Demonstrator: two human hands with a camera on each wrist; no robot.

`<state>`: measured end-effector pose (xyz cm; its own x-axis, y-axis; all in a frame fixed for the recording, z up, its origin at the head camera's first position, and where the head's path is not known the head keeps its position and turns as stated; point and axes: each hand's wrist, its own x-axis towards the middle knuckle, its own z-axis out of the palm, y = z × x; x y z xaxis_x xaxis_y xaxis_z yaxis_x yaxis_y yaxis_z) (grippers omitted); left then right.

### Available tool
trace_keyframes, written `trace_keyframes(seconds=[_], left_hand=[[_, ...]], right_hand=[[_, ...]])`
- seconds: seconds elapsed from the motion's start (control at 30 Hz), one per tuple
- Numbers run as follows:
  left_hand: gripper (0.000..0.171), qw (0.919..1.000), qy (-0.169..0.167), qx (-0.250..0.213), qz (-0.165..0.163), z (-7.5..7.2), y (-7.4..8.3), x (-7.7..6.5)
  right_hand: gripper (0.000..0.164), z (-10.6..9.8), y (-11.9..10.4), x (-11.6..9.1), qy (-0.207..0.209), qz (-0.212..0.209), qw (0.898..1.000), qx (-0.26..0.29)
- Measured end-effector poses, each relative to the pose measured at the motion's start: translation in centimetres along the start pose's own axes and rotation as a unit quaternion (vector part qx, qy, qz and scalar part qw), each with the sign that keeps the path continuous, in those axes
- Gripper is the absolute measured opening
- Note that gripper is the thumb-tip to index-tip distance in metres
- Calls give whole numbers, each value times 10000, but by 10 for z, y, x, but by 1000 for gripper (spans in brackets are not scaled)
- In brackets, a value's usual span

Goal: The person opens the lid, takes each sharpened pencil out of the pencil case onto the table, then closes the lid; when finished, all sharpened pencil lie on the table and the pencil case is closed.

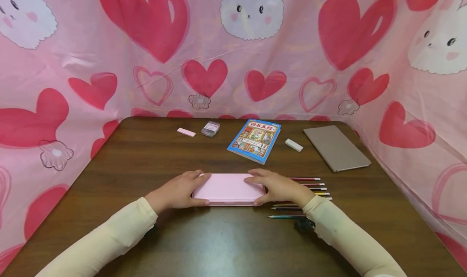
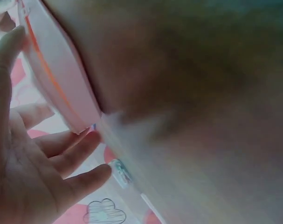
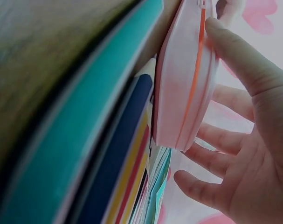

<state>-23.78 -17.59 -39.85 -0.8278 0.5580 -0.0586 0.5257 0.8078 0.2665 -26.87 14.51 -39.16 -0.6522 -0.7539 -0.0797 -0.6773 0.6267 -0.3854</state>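
Note:
A pale pink pencil case (image 1: 228, 187) lies flat in the middle of the brown table, with an orange zip line along its side in both wrist views. My left hand (image 1: 178, 190) grips its left end, thumb at the near edge and fingers over the top and far side. At the opposite end my right hand (image 1: 282, 188) holds it the same way. Several pencils lie in a row beside and under my right wrist, a teal pencil (image 1: 286, 216) nearest me. The right wrist view shows a navy pencil (image 3: 118, 140) close to the case.
Behind the case lie a blue-bordered book (image 1: 255, 141), a white eraser (image 1: 294, 145) and a grey-brown notebook (image 1: 335, 147). Farther left are a small clear box (image 1: 210, 128) and a pink strip (image 1: 186, 132). A heart-patterned pink curtain (image 1: 233, 78) surrounds the table.

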Motion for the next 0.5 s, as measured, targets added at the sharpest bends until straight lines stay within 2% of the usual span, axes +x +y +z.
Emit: trace_keyframes(seconds=[0.2, 0.5], left_hand=[[86, 9994, -186, -274, -83, -3, 0, 3], [89, 9979, -266, -585, -122, -3, 2, 7]], right_hand=[[71, -1, -2, 1, 43, -162, 9998, -57], [70, 2, -3, 0, 81, -101, 9999, 49]])
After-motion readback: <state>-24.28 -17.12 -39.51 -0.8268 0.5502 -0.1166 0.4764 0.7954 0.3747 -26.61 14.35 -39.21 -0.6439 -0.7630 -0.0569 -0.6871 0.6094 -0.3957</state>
